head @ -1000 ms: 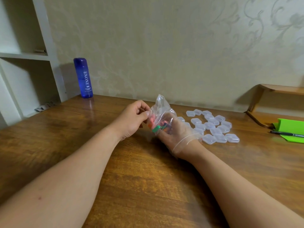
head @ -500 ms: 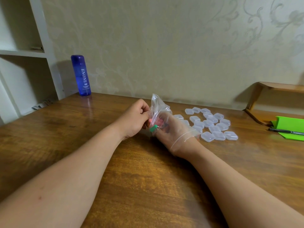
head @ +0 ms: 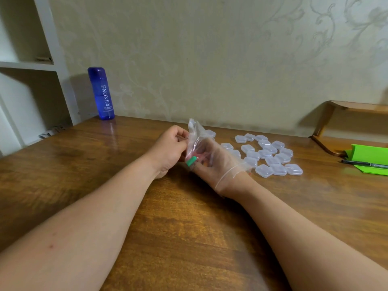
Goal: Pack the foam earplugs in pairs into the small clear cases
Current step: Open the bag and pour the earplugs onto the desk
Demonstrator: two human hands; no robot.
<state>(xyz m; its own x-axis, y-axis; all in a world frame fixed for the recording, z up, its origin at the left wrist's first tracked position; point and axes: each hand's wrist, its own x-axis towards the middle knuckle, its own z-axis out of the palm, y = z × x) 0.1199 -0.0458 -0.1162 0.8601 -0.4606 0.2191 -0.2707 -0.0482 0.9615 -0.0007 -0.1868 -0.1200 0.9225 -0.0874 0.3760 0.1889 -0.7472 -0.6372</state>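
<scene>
My left hand [head: 170,150] pinches the left edge of a clear plastic bag [head: 195,131] just above the wooden table [head: 189,227]. My right hand [head: 222,164] is inside the bag up to the wrist, its fingers curled among coloured foam earplugs. A green earplug [head: 191,161] shows near my thumb, with pink and orange ones behind it. Several small clear cases [head: 273,158], all closed, lie in a cluster on the table right of the bag.
A blue bottle [head: 101,93] stands at the back left by the wall. White shelving [head: 31,64] rises at the left. A green folder [head: 369,156] with a black pen [head: 363,164] lies far right, under a raised wooden shelf [head: 357,106].
My right hand has shifted a little inside the bag, and the green earplug now sits lower, by my thumb. My left hand keeps its pinch on the bag.
</scene>
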